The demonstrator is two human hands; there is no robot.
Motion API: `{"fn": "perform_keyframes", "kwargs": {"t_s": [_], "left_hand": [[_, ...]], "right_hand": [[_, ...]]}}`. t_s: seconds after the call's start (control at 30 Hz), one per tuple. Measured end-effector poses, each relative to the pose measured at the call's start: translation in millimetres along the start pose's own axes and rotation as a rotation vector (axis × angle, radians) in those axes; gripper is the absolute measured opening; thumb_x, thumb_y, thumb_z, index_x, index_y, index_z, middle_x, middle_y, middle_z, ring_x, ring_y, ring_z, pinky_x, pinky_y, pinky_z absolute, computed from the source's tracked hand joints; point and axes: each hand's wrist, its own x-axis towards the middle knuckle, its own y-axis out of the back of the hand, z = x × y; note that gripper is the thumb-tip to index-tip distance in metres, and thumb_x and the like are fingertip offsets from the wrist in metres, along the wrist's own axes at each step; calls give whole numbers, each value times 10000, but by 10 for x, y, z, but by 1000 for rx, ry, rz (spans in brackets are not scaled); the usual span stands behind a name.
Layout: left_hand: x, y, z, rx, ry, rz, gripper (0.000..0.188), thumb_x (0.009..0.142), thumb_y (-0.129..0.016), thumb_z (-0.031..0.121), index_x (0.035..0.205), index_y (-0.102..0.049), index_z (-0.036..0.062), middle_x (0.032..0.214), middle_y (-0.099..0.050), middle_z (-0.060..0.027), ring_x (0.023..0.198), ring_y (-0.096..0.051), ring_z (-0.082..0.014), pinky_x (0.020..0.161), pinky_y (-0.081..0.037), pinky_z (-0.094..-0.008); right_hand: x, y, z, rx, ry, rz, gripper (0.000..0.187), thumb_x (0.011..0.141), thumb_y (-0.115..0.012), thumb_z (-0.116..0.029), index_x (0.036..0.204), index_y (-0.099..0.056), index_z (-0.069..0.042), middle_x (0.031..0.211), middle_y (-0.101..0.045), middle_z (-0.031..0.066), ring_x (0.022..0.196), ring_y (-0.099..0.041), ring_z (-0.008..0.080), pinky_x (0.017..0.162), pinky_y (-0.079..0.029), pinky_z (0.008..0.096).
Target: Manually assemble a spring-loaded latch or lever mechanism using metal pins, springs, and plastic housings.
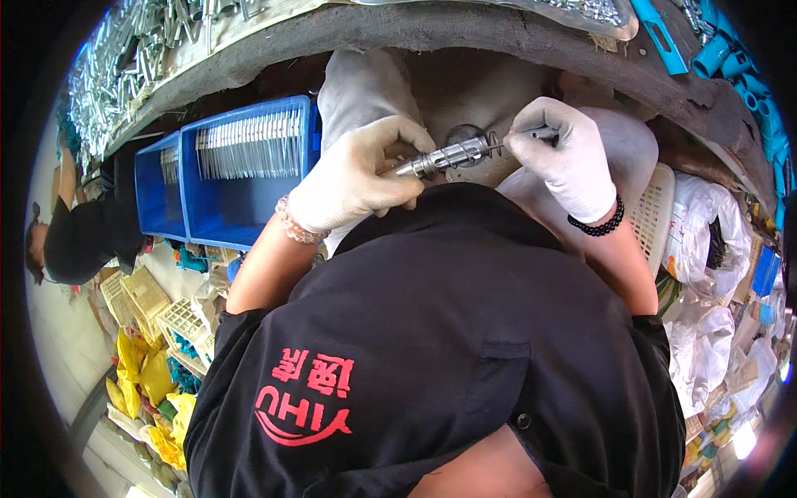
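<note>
My left hand (353, 176), in a white knit glove, is closed around one end of a shiny metal cylinder (444, 158). The cylinder lies nearly level, its far end tilted slightly up to the right. A thin wire coil spring (496, 144) wraps it and sticks out past its right end. At that spring end, my gloved right hand (569, 158) has its fingers pinched together. A small dark grey piece (544, 133) shows within the right hand's curled fingers; its kind is unclear. Behind the cylinder is a dark round thing (465, 135), partly hidden.
A workbench with a grey cloth-covered edge (332, 33) bears metal tubes (178, 21) and blue tubular parts (730, 62). A blue bin (241, 207) holds rows of thin metal pieces. Plastic bags (706, 241) sit at right; another person (87, 236) is at far left.
</note>
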Motion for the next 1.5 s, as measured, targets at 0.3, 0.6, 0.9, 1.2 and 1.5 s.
{"fn": "perform_keyframes", "kwargs": {"t_s": [0.3, 0.6, 0.9, 1.2, 1.5], "left_hand": [[77, -87, -97, -45, 35, 73, 256, 865, -744, 164, 1012, -569, 50, 738, -611, -22, 571, -529, -48, 463, -371, -199], [132, -124, -83, -52, 32, 23, 203, 882, -704, 167, 976, -551, 72, 689, -579, -4, 529, -482, -34, 439, -319, -190], [156, -136, 13, -90, 43, 53, 196, 903, -686, 194, 995, -541, 99, 655, -555, 9, 506, -439, -29, 440, -300, -196], [80, -51, 68, -177, 5, 16, 127, 934, -508, 93, 1052, -505, 48, 792, -587, -65, 531, -511, -94, 445, -377, -217], [59, -15, 177, -366, -52, 99, 135, 928, -461, 117, 1018, -516, 33, 750, -604, -87, 521, -573, -153, 467, -459, -260]], "right_hand": [[5, -88, -13, -111, 74, -45, 143, 857, -673, -154, 869, -646, -14, 757, -624, 44, 701, -578, 109, 662, -473, 277], [-58, -149, 93, 28, 250, -4, 116, 963, -483, -93, 976, -554, -2, 832, -553, 59, 743, -503, 129, 694, -435, 294], [-78, -74, 85, 167, 7, 63, 90, 958, -563, -96, 1002, -562, -17, 842, -557, 26, 754, -515, 94, 700, -447, 264], [224, 809, -482, -612, 466, 757, 247, 898, -687, -230, 1050, -657, -37, 938, -700, 139, 845, -690, 288, 766, -536, 376], [325, 1315, -571, -990, 487, 782, 255, 940, -628, -150, 1160, -671, -27, 1093, -689, 164, 983, -666, 301, 906, -505, 385]]}}
